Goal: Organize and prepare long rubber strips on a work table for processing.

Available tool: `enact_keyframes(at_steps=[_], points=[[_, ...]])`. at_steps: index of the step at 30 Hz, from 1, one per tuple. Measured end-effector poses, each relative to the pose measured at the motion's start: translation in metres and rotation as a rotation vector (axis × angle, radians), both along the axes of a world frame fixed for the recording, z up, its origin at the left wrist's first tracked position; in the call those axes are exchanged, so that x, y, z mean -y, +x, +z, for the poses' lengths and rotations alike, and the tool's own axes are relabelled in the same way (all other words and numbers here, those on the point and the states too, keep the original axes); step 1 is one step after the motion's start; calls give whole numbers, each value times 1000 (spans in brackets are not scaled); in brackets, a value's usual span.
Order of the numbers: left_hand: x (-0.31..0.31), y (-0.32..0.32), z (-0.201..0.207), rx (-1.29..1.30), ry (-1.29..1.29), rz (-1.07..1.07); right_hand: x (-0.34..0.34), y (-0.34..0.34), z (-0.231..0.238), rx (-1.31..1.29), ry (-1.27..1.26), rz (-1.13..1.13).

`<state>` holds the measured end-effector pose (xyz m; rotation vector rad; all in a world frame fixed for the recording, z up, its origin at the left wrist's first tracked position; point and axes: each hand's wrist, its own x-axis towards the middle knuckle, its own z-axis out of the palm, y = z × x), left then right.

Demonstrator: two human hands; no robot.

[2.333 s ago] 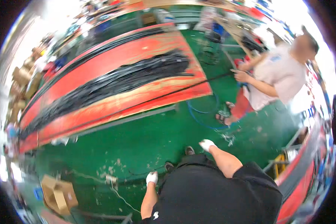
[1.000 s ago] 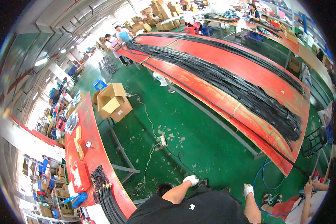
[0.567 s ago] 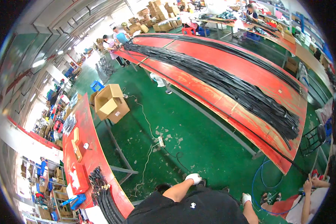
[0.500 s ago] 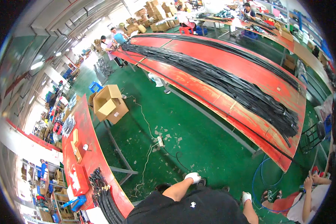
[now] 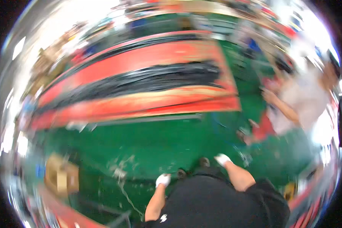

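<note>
Hanging apart, the white-gloved left hand [image 5: 163, 180] and white-gloved right hand [image 5: 222, 159] seem empty; blur hides whether fingers spread or curl. The step looks like standing without handling; touching the long black flexible-looking strips [image 5: 148, 80], heaped on the long red-topped table [image 5: 159, 54] ahead of both, would call for reaching forward.

1. The person's left hand [image 5: 163, 179], white-gloved, is low, its grip too blurred to tell.
2. The right hand [image 5: 222, 159], also gloved, is well apart, farther forward.
3. Left forearm [image 5: 155, 202] and right forearm [image 5: 239, 176] slant inward.
</note>
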<state>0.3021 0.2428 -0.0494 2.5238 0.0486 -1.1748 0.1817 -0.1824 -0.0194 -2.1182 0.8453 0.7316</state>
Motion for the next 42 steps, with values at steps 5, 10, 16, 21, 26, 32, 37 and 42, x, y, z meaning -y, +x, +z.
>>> enact_keyframes(at_steps=[5,10,16,21,26,32,37,42], points=[[9,-17,-29,-22,-129,105,27,-19,-16,-105,-15,-175],[-2,-16,-25,-114,-209,164,19,-37,-16,-103,8,-263],[15,-2,6,16,-63,110,20,-34,-4,-178,-20,-174],[22,6,17,43,0,-84,27,-52,-27,-10,47,-280],[33,-1,46,38,-74,45,59,-61,-136,34,70,-109],[13,-38,35,-3,-15,159,32,-17,-100,-12,313,-415],[2,-53,39,-32,9,202,51,5,-137,101,297,-326],[-8,-68,29,-23,23,219,54,13,-170,141,303,-253]])
